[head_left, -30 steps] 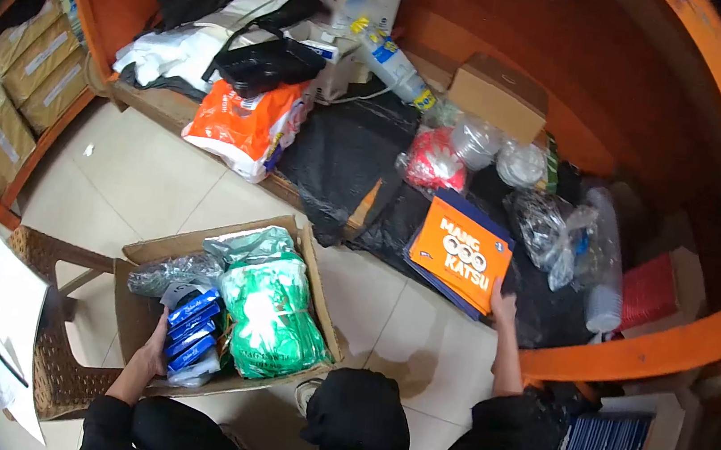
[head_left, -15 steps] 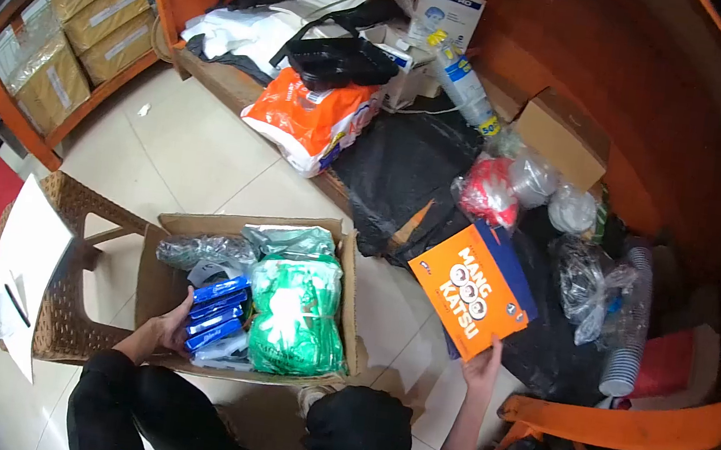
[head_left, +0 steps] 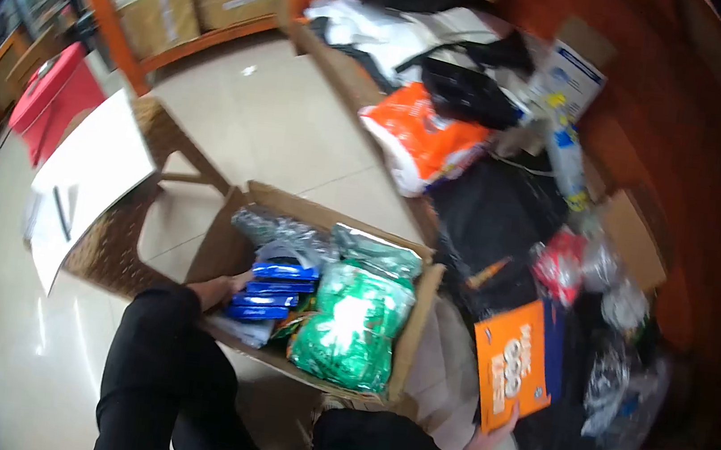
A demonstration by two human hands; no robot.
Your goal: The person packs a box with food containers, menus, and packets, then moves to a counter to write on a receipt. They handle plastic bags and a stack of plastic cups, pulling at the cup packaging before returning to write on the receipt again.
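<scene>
Inside an open cardboard box point(head_left: 427, 310), several shiny blue packets point(head_left: 266, 299) are stacked. My left hand point(head_left: 222, 292) reaches over the box's left side and is closed at their left edge; some fingers are hidden by the packets. A green plastic-wrapped bundle point(head_left: 353, 323) fills the right of the box, with a clear plastic bundle point(head_left: 283, 232) behind the packets. To the right, my right hand point(head_left: 492, 435) grips the lower edge of a flat orange printed card point(head_left: 510, 365). A dark blue piece point(head_left: 551, 343) shows behind that card.
Along the orange shelf lie an orange-and-white bag point(head_left: 426, 134), a black tray point(head_left: 471, 93), a bottle-like clear pack point(head_left: 563, 151) and black plastic point(head_left: 497, 215). At left stand a wicker chair point(head_left: 111, 239) bearing white paper point(head_left: 95, 183) and a red case point(head_left: 56, 102).
The view has swung left and blurred, so the scene sits further right and lower. Both hands stay at the same things: left at the blue packets, right on the orange card.
</scene>
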